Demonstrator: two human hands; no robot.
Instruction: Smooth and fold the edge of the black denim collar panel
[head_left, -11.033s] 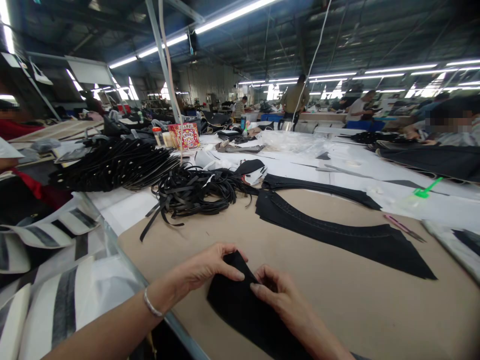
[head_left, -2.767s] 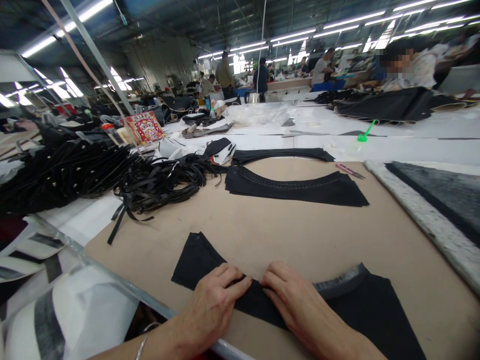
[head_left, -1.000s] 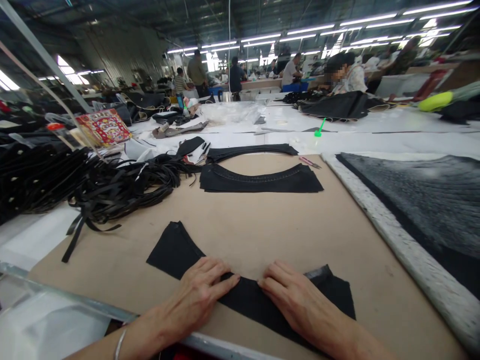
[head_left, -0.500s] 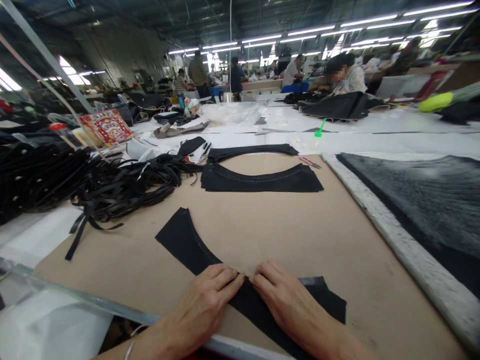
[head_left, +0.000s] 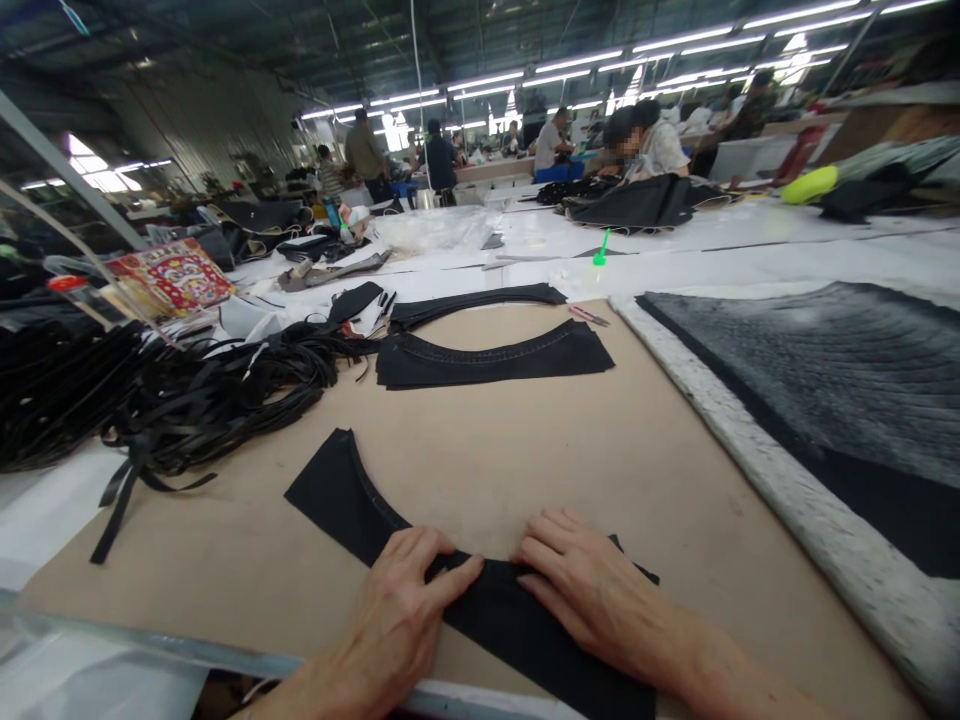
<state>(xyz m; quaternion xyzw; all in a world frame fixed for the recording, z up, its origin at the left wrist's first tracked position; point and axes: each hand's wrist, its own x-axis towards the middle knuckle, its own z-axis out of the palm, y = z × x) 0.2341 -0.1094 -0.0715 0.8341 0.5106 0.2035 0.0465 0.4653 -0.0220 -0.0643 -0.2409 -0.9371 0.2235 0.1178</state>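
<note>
A curved black fabric piece lies slantwise on the tan board near the front edge, with a stitched line along its concave side. My left hand is closed on that concave edge, fingers bent at the rim and thumb pressed on the cloth. Farther along the same edge, my right hand has its fingers curled together on the fabric, thumb tucked beneath them. Between the two hands a short stretch of edge shows. The right hand and forearm hide much of the piece's right end.
Stacked black curved pieces lie beyond, with small red-handled snippers beside them. Black straps heap at left. A white-edged slab bearing dark material borders the right. A green-nozzled bottle stands behind; co-workers occupy the background.
My hands have moved apart along the fabric edge, the right hand shifting right. My left thumb now spreads away from its fingers. The whole view has shifted slightly.
</note>
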